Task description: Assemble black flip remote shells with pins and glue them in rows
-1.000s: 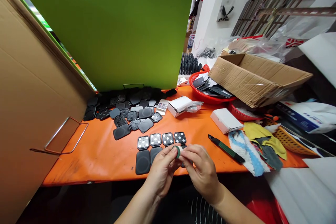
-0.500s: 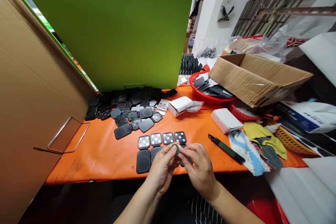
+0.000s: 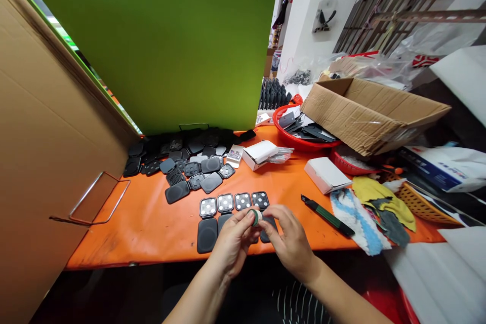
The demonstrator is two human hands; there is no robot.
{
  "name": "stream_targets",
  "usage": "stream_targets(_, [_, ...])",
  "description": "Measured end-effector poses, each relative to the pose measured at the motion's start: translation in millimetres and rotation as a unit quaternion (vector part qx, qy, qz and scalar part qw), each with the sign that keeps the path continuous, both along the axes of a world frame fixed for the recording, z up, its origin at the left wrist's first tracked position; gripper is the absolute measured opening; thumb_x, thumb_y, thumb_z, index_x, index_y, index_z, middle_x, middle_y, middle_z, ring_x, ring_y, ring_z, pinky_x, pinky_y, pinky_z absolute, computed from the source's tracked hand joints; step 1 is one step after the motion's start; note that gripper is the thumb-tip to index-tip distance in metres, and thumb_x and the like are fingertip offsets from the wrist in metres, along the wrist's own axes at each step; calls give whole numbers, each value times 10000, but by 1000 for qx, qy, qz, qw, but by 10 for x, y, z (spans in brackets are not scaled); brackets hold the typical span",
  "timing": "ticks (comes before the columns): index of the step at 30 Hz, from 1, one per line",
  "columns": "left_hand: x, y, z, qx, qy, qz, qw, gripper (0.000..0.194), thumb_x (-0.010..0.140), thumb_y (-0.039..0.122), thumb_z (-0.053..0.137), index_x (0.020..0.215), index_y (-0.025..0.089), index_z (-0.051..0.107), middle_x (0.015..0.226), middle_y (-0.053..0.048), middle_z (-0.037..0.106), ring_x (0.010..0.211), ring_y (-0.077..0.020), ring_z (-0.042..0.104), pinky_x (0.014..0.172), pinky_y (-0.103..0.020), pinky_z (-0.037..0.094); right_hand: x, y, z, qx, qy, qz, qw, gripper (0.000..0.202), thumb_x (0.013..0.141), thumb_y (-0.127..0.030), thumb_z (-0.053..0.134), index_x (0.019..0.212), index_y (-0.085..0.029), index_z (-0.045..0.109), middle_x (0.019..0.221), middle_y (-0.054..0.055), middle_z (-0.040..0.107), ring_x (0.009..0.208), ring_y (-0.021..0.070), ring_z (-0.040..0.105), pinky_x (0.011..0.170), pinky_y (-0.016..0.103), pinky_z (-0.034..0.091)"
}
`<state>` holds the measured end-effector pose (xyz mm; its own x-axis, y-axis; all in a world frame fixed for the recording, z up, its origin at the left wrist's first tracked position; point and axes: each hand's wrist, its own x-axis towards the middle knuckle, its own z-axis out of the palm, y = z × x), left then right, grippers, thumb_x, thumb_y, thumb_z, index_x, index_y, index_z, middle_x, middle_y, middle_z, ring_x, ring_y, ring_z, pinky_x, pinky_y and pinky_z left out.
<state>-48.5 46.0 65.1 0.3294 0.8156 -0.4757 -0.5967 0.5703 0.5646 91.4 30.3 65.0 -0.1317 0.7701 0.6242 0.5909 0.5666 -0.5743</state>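
Over the table's front edge, my left hand (image 3: 234,240) pinches a small round green-and-white piece (image 3: 255,217), its green rim facing me. My right hand (image 3: 290,238) is closed at the white end of the same piece, thumb and forefinger on its right side. Just behind both hands stands a row of unfolded black hinged cases (image 3: 207,234). Their upper halves (image 3: 225,202) carry white dots, and the lower halves are plain dark pads. My hands partly cover the cases on the right of the row.
More black cases (image 3: 178,190) lie heaped at the back left. A green-handled cutter knife (image 3: 328,216), white boxes (image 3: 327,174) and cloths (image 3: 359,220) lie to the right. Behind them are a red basin (image 3: 279,129) and a cardboard box (image 3: 341,116). A green panel (image 3: 159,45) walls the back.
My right fingers have shifted slightly right on the small round piece, and more of its white end shows. The things on the table have stayed in place.
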Motion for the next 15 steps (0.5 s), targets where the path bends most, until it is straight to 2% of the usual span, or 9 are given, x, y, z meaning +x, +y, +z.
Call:
stream_targets(4, [36, -9, 7, -12, 8, 18, 1000, 374, 582, 286, 836, 892, 129, 697, 790, -33, 667, 642, -76, 602, 593, -150, 490, -19, -11, -76, 53, -8, -14, 998, 267, 839, -66, 549, 1053, -218, 594, 909, 61, 605, 848, 184, 567, 742, 330, 496])
stream_targets(8, [46, 3, 3, -12, 18, 12, 1000, 371, 572, 294, 840, 878, 139, 699, 784, -21, 666, 633, -68, 598, 596, -151, 479, -8, -6, -83, 69, -12, -8, 997, 238, 831, -56, 555, 1014, -204, 594, 874, 56, 616, 822, 177, 561, 743, 333, 493])
stream_targets(11, [26, 38, 13, -5, 32, -6, 999, 389, 558, 313, 844, 878, 144, 700, 756, -15, 663, 626, -71, 594, 614, -166, 473, 25, 14, -34, 42, -22, 3, 999, 159, 852, -96, 536, 960, -203, 582, 854, 47, 612, 795, 170, 553, 721, 321, 489])
stream_targets(15, [-26, 97, 32, 23, 60, -57, 996, 406, 538, 326, 850, 866, 138, 701, 736, -27, 663, 650, -98, 602, 643, -193, 467, 91, 48, 59, -34, -52, 54, 997, 81, 887, -156, 492, 880, -205, 557, 841, 41, 596, 786, 168, 536, 700, 310, 478])
